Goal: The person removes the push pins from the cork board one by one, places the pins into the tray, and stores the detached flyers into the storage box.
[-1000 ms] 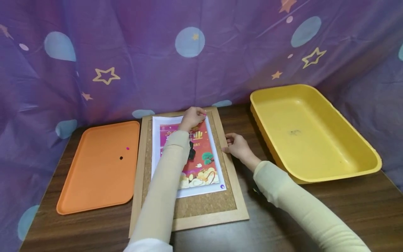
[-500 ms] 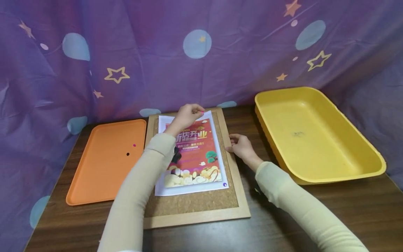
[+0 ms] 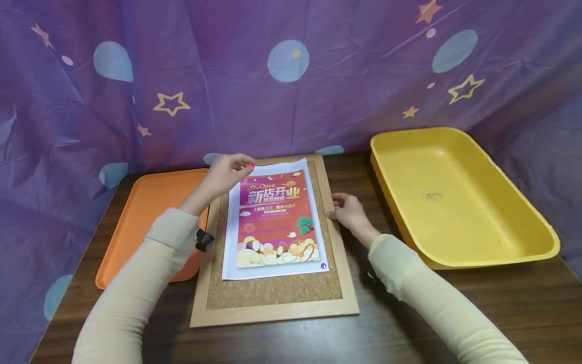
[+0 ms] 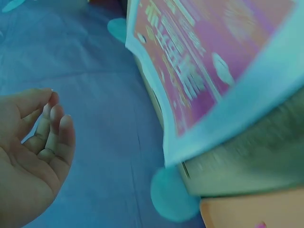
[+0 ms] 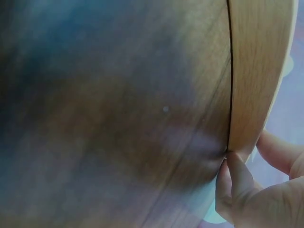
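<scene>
A cork board [image 3: 273, 296] with a light wood frame lies on the table, bearing a white sheet with a red and purple poster print [image 3: 277, 217]. A purple push pin [image 3: 324, 266] sits in the sheet's lower right corner. My left hand [image 3: 225, 174] pinches a small pink push pin [image 3: 252, 165] between thumb and fingertips, over the board's upper left corner. In the left wrist view the left hand [image 4: 38, 147] mostly hides the pin. My right hand [image 3: 350, 212] grips the frame's right edge; in the right wrist view its thumb and fingers hold the wood frame [image 5: 259, 71].
An orange tray [image 3: 136, 237] lies left of the board, partly behind the left arm; a pink spot [image 4: 260, 224] shows on it in the left wrist view. A large yellow bin [image 3: 454, 202] stands at right. A purple star-patterned curtain [image 3: 291, 111] hangs behind the table.
My left hand has moved left with the pink push pin, from the sheet's upper right corner to its upper left, uncovering the print. The right hand has kept its grip on the frame.
</scene>
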The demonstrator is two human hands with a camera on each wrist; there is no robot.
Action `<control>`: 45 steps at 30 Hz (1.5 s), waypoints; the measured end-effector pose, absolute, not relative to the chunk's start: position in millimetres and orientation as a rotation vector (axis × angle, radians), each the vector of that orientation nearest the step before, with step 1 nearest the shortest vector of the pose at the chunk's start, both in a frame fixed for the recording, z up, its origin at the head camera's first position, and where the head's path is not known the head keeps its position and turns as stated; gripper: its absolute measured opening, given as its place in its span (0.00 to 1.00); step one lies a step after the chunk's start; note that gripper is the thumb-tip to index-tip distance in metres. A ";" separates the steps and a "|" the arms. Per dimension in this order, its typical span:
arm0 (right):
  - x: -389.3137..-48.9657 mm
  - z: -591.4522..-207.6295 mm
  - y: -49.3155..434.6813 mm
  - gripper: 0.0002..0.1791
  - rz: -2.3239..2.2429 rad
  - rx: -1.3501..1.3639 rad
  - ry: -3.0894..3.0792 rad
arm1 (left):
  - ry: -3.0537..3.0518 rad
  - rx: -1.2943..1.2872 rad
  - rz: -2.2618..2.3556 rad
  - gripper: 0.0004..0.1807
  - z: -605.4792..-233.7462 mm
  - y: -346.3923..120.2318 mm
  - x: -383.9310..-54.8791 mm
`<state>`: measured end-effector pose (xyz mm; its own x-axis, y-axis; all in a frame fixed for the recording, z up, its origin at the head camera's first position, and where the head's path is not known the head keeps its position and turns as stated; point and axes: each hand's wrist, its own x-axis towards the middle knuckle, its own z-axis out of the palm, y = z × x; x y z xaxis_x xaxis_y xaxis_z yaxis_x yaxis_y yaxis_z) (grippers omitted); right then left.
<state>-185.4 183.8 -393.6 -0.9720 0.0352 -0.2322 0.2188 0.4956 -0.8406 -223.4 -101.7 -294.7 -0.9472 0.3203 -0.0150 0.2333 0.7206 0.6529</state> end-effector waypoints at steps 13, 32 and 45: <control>-184.8 -393.0 185.7 0.30 -1.496 0.233 2.536 | 2.846 0.250 1.071 0.17 -310.1 -166.3 -192.8; -186.4 -390.0 182.3 0.31 -1.471 0.206 2.520 | 2.796 0.032 1.063 0.22 -344.9 -234.0 -183.3; -187.6 -392.3 186.5 0.30 -1.469 0.183 2.526 | 2.743 -0.045 1.025 0.21 -367.0 -256.0 -184.5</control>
